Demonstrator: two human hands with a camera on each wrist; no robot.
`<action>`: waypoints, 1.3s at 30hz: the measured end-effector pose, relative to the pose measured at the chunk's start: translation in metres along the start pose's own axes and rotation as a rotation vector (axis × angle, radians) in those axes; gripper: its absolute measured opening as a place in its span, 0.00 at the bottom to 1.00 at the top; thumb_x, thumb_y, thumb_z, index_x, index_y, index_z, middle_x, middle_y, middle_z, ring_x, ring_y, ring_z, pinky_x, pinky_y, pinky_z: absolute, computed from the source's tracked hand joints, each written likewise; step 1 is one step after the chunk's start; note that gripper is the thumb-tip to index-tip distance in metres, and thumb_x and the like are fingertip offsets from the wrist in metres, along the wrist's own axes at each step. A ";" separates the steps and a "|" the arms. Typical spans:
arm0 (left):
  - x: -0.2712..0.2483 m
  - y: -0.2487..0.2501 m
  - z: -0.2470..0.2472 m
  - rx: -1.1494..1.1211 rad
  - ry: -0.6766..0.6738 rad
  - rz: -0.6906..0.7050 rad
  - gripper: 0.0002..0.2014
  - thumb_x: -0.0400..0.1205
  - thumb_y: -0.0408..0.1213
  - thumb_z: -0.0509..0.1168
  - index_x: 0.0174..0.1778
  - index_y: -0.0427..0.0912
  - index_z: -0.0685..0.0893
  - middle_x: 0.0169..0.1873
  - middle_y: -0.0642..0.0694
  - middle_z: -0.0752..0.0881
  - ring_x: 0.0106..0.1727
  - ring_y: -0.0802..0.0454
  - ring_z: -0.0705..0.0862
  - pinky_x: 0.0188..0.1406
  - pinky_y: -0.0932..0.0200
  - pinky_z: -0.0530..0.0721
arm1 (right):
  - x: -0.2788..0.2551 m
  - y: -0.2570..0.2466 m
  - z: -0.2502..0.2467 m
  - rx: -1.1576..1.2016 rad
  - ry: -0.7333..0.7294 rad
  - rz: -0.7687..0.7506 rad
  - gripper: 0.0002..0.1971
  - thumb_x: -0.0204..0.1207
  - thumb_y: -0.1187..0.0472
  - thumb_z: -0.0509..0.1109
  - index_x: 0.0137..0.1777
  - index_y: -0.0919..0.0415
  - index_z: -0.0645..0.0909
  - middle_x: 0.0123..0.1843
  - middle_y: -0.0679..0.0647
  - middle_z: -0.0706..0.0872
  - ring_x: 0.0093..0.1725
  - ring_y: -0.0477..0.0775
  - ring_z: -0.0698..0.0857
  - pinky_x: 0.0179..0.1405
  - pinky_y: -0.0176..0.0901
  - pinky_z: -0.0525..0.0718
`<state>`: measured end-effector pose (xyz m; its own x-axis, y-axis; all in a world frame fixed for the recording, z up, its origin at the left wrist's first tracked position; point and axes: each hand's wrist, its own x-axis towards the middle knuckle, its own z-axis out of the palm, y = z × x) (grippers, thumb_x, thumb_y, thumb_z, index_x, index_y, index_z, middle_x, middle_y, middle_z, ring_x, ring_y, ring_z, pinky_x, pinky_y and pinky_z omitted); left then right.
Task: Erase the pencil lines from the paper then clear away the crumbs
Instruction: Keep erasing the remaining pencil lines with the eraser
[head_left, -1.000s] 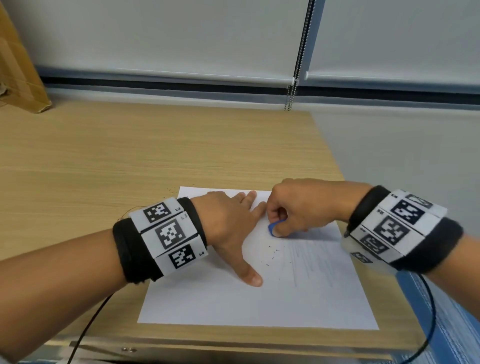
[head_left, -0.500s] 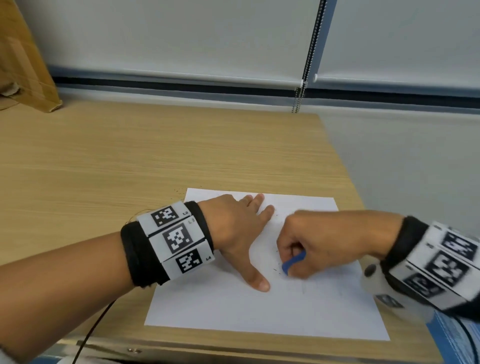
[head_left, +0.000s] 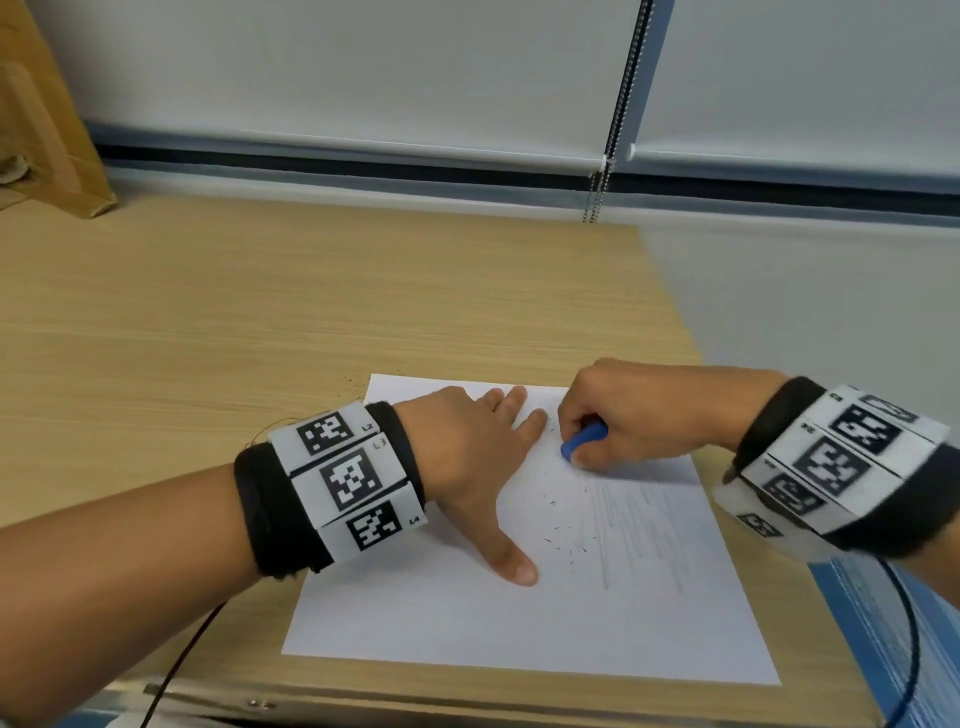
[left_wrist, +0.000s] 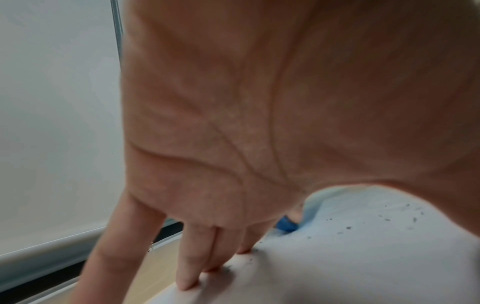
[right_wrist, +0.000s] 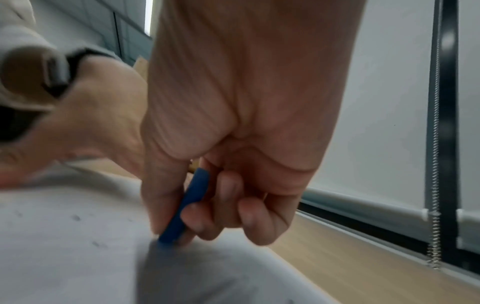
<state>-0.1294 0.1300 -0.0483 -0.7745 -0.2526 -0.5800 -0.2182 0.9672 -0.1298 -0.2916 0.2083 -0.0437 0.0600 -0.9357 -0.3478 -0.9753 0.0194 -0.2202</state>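
Paper (head_left: 467, 613) lies flat at the near right corner of the wooden table (head_left: 260, 312); we take the sheet as our landmark. Our left hand (head_left: 467, 457) rests on the sheet's left half, fingers straight and spread, thumb stretched toward the near edge, fingertips (left_wrist: 185, 284) pressing down close to the far edge. It grasps nothing. Our right hand (head_left: 639, 415) sits at the sheet's far right part, fingers curled, pinching a blue eraser (head_left: 582, 439) between thumb and forefinger. In the right wrist view the eraser (right_wrist: 187, 207) stands steeply tilted, its lower end touching the sheet. The left wrist view catches only a small blue tip of it (left_wrist: 285, 224) past the palm.

Pencil lines (head_left: 639, 530), faint and grey, run across the sheet's right half, on the near side of the eraser. Crumbs (head_left: 563, 545), small dark specks, lie scattered on the sheet between the left thumb and the lines, with a few more (head_left: 356, 382) on the table just off the sheet's far left corner.

Beyond the sheet, roller blinds (head_left: 363, 67) hang behind the table's far edge, a bead chain (head_left: 597, 187) dangling between them. Cardboard (head_left: 47, 130) leans at the far left.
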 end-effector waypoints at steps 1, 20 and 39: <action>0.000 0.000 0.000 -0.002 -0.001 0.001 0.67 0.66 0.77 0.65 0.83 0.44 0.28 0.83 0.42 0.30 0.86 0.47 0.40 0.80 0.48 0.55 | 0.001 -0.001 -0.001 0.002 -0.014 -0.002 0.09 0.74 0.56 0.72 0.34 0.58 0.83 0.29 0.47 0.82 0.28 0.47 0.75 0.31 0.46 0.79; -0.002 0.001 -0.003 0.012 -0.007 -0.008 0.67 0.67 0.77 0.65 0.83 0.44 0.28 0.83 0.42 0.30 0.86 0.46 0.41 0.80 0.47 0.56 | 0.007 0.008 -0.005 0.016 0.011 -0.034 0.14 0.76 0.51 0.72 0.32 0.58 0.84 0.26 0.48 0.81 0.25 0.44 0.72 0.28 0.38 0.73; 0.003 0.002 -0.001 0.004 0.001 -0.009 0.67 0.65 0.77 0.66 0.83 0.51 0.28 0.84 0.42 0.32 0.86 0.46 0.43 0.80 0.46 0.59 | -0.008 0.003 0.008 -0.007 -0.025 -0.022 0.22 0.80 0.46 0.64 0.31 0.63 0.76 0.25 0.51 0.73 0.26 0.51 0.69 0.29 0.48 0.72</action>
<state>-0.1324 0.1315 -0.0493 -0.7728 -0.2617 -0.5781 -0.2230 0.9649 -0.1386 -0.2932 0.2191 -0.0489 0.0863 -0.9267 -0.3658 -0.9752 -0.0035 -0.2212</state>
